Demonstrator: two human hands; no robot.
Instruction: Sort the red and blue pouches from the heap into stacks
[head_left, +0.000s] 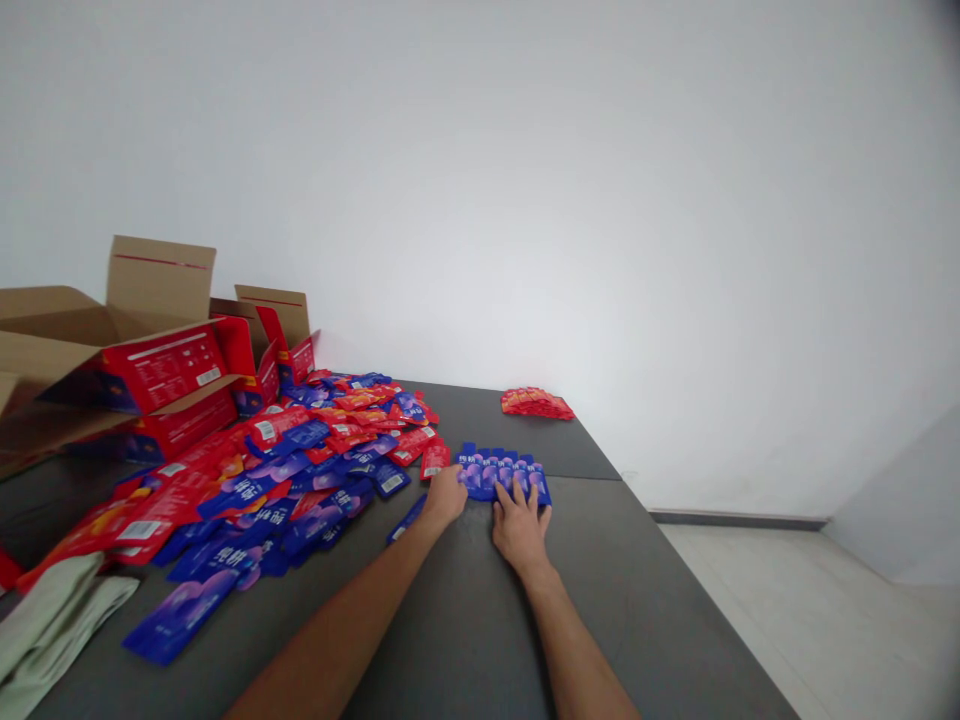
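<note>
Several blue packets (pixel 491 467) lie overlapping in a row on the dark table (pixel 465 600). At the row's left end is my left hand (pixel 445 496), its fingers bent together at the edge of the leftmost packet; its fingertips are partly hidden. My right hand (pixel 520 527) rests with spread fingers on the lower edge of the row's right part. A red packet (pixel 435 459) lies just beyond my left hand, and a blue packet (pixel 406 520) is partly covered by my left wrist.
A large mixed heap of red and blue packets (pixel 277 480) covers the table's left side. Behind it stand open cardboard boxes (pixel 172 370). Overlapping red packets (pixel 535 403) lie at the far right edge. A pale cloth (pixel 60 620) is at the near left.
</note>
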